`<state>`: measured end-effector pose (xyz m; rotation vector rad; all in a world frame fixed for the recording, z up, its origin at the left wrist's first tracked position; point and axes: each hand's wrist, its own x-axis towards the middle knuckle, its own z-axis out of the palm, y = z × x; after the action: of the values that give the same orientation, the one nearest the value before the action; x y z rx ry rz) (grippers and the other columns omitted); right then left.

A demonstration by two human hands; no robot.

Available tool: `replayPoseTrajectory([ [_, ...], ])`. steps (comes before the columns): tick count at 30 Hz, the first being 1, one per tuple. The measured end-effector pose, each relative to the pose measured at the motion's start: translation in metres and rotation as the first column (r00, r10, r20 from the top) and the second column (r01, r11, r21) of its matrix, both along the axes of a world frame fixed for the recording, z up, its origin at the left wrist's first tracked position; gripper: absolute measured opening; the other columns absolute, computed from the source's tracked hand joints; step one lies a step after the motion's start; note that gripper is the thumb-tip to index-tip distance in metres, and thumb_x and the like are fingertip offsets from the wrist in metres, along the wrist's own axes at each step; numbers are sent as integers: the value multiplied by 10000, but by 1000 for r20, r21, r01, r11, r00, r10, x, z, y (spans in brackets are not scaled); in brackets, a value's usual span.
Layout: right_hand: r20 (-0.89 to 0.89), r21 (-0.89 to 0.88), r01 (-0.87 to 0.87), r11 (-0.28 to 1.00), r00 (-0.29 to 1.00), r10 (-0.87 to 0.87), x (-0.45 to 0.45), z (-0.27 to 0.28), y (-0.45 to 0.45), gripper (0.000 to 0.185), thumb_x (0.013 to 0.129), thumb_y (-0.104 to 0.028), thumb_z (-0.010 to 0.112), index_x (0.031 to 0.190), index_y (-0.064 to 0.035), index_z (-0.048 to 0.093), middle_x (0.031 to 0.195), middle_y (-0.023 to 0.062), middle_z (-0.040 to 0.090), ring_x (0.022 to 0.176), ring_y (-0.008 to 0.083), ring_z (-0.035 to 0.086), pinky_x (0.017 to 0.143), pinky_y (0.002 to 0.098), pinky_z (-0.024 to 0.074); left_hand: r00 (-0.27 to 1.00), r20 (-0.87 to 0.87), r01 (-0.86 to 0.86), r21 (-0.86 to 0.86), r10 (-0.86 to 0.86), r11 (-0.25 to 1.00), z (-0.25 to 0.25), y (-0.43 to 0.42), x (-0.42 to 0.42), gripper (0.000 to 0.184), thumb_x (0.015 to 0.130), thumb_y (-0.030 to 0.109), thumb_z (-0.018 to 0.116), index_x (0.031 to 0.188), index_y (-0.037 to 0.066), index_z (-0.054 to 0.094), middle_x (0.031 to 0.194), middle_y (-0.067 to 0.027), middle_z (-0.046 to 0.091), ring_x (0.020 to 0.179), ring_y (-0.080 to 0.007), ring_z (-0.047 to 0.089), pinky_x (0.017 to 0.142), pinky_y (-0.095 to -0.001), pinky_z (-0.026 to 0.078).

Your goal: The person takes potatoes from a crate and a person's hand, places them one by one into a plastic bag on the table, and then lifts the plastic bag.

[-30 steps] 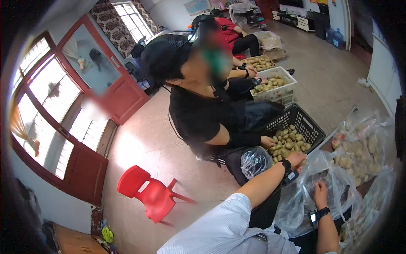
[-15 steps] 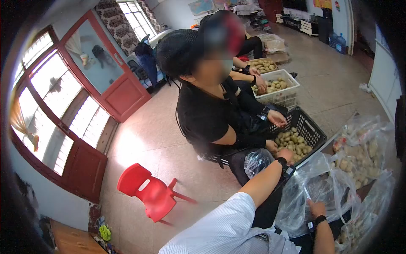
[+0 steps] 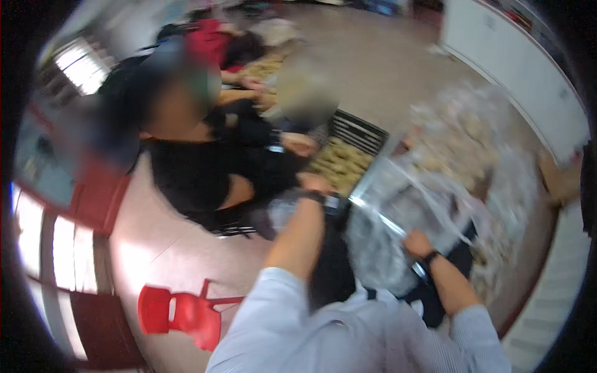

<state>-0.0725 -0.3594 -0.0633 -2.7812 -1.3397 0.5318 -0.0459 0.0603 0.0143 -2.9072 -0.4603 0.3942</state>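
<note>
My left hand reaches to the near side of a black crate, at the heap of small oval yellow-brown potatoes inside it. Blur smears its fingers, so what they hold, if anything, is unclear. My right hand is closed on the rim of a clear plastic bag, which hangs open in front of my lap. Beside the bag lie more clear bags with pale brown lumps showing through. Another person's hand hovers over the far left side of the same crate.
A person in black sits close on my left, with others beyond. A red chair stands on the floor at lower left. At upper right is a white cabinet, with a cardboard box by the right edge.
My view has swung right, shifting the crate, people and chair leftward and blurring the picture. My left hand stays at the crate and my right hand keeps hold of the bag.
</note>
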Motion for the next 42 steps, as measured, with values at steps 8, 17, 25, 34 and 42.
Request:
replayPoseTrajectory([
  [8,-318,126,411,903,879,-355,-24,29,32,414,813,-348,553,828,55,647,897,266,625,873,418,602,798,487,466,960,40,280,-133,-277,951,-28,35,10,207,701,173,687,905,139,689,882,-87,672,884,-301,648,687,-428,504],
  [17,-431,25,573,819,746,-508,-29,81,38,469,848,-435,527,853,18,648,899,238,631,872,413,595,772,471,463,955,62,296,-178,-290,938,-61,47,25,369,786,482,643,893,135,705,869,-104,680,831,-283,652,692,-416,503],
  [25,-448,405,741,535,671,-590,68,71,-10,485,886,-471,485,1005,-18,608,976,173,642,926,293,616,762,411,470,984,-75,121,-363,-159,924,-18,16,28,365,825,290,632,1150,131,579,1027,-93,652,884,-253,634,674,-374,526],
  [34,-168,526,647,552,715,-678,183,85,-75,297,905,-261,530,1096,-45,604,1006,107,649,874,212,592,750,372,480,942,-329,-306,-922,63,-237,58,-99,13,298,906,244,561,1102,21,539,1029,-94,603,795,-238,638,685,-353,548],
  [42,107,371,507,778,809,-578,135,46,-37,215,845,-213,513,955,-71,631,919,172,637,867,362,604,767,459,476,931,-364,-360,-921,-4,-146,52,-118,23,331,910,278,574,1120,25,533,1078,-111,615,775,-225,656,645,-331,541],
])
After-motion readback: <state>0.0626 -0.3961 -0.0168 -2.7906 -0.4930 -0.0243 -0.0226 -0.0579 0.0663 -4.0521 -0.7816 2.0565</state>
